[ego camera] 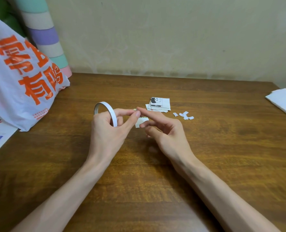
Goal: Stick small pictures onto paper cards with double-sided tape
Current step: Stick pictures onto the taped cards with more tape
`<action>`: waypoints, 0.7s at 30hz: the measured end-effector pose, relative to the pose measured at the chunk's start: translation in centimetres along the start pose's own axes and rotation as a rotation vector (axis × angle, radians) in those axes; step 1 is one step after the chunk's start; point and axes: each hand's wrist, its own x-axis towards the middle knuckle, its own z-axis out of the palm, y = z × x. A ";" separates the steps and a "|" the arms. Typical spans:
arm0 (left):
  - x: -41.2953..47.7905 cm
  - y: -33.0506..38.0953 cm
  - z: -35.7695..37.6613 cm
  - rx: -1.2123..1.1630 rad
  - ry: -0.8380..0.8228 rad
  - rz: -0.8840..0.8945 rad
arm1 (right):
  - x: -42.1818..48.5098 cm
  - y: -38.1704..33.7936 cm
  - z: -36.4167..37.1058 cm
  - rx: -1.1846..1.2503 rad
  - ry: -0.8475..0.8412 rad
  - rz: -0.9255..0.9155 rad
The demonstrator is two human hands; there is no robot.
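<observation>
At table centre, the tape point(111, 113) is a thin white ring, nearly used up, held upright on edge with its short free end pulled toward 3 o'clock. The left hand point(105, 129) grips the ring and pinches that end. The right hand point(165, 129) is loose, with its straight forefinger touching the end. A white card point(141, 122) lies beneath. Pictures point(160, 103) are stacked at 1 o'clock, with scraps point(185, 115) at 2. On the brown wooden table point(138, 190), a bag point(18, 77) sits at 10 and tissue point(284, 101) at 2. A beige wall point(172, 39) stands at 12.

A brown wooden table point(205, 164) stands against a pale, faintly stained wall point(155, 39), perhaps wallpapered.
</observation>
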 end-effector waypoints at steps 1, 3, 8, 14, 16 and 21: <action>0.0 -0.1 0.0 -0.007 -0.006 -0.011 | 0.0 0.0 0.0 -0.009 0.001 -0.002; 0.1 -0.2 0.0 -0.014 -0.015 -0.024 | 0.0 0.0 -0.1 -0.014 0.001 -0.003; 0.0 -0.2 0.0 -0.002 -0.029 -0.032 | 0.0 -0.2 -0.1 0.018 0.007 0.024; 0.0 -0.2 -0.2 -0.016 -0.029 -0.045 | 0.0 -0.2 0.0 0.019 0.004 0.017; 0.0 -0.1 -0.2 -0.009 -0.030 -0.045 | 0.0 -0.2 0.0 0.024 0.002 0.022; 0.1 -0.1 -0.1 -0.022 -0.027 -0.051 | 0.0 -0.1 0.0 0.032 0.003 0.029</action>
